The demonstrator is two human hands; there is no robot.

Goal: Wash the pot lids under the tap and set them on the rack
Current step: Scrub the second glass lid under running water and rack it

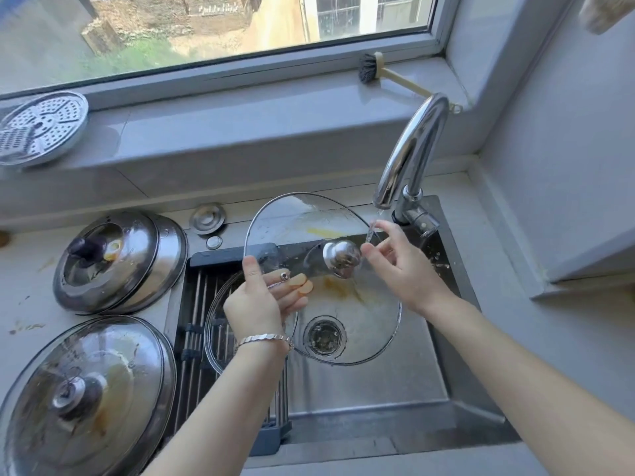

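Glass lid [292, 218] tilted over the sink [378, 389], left hand [256, 304] gripping its left rim. Right hand [402, 266] open, fingers loose in the tap [412, 149] stream beside the knob [342, 257]. Lid edge close to the spout. Rack [194, 304] at sink left carries another glass lid; two lids [117, 262] on worktop [27, 304] further left

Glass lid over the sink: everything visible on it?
The round clear glass lid has a thin metal rim and a shiny metal knob at centre. Yellow-orange smears streak the glass. It tilts over the steel sink. The left hand grips its left edge, thumb on top, fingers under the glass. The right hand is by the knob, in the chrome tap's thin stream; contact unclear.
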